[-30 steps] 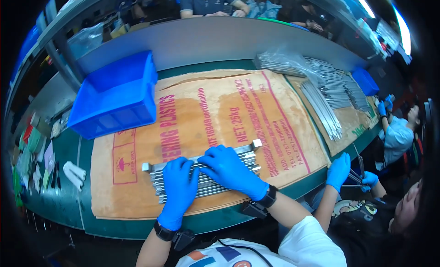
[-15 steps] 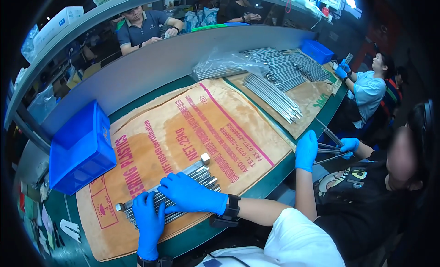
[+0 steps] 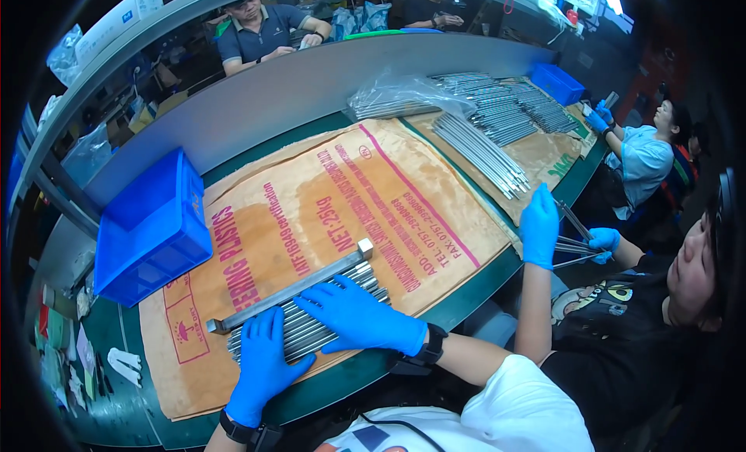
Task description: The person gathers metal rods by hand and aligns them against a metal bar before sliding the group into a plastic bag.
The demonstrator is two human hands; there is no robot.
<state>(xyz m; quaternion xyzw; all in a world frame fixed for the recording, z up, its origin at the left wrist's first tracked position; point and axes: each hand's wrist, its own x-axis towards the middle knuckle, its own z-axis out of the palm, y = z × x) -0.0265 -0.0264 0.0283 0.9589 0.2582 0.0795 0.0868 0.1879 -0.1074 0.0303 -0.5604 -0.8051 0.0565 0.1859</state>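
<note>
A bundle of thin shiny metal rods (image 3: 301, 337) lies side by side on brown paper sacks in front of me. Across the left part of the rods rests my left hand (image 3: 264, 363), blue-gloved, its fingers stretched forward and the thumb out to the right. My right hand (image 3: 361, 318), also gloved, lies flat over the rods' middle and right part with fingers spread. Just beyond the fingertips, a square metal bar (image 3: 295, 287) with a raised block at each end runs along the rods' far side. Neither hand grips anything; the palms hide some rods.
The printed paper sacks (image 3: 420, 211) cover the green table (image 3: 373, 386). A blue bin (image 3: 155, 234) stands at left, more rods (image 3: 482, 153) lie at far right, and a low grey partition (image 3: 287, 95) runs behind. Beside me on the right, a co-worker's gloved hands (image 3: 539, 227) hold rods.
My fingers have drawn back from the metal bar, which now shows along its full length. My right hand's fingers have spread over the rods. The whole view has shifted slightly.
</note>
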